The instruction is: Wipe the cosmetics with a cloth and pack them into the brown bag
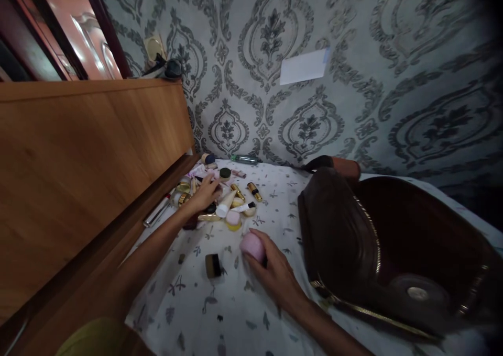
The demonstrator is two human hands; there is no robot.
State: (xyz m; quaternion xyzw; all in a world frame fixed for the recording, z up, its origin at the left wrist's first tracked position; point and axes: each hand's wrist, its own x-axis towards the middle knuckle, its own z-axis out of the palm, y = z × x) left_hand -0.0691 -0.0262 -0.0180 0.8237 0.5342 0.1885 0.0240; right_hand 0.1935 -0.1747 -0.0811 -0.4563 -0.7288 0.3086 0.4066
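Observation:
My right hand [275,269] is closed around a smooth pink rounded object [252,247], held just above the patterned sheet; its exact kind does not show. My left hand [205,192] reaches over a pile of cosmetics, fingers stretched out and apart, with no held item visible. Beside its fingertips lies a jar with a dark green lid [225,173]. Right of that hand are a white tube [226,204], a slimmer tube with a black cap [243,207], a gold-and-black lipstick [254,191] and a small pale pink item [233,218] on a yellow one.
A large dark brown bag [338,230] with a gold zipper gapes at the right. Nearer me sits a small black-and-tan container [212,265]. A clear green-capped bottle [244,159] lies by the wall. At the left rises a wooden board [98,136], with a silver tube [156,211] near its foot.

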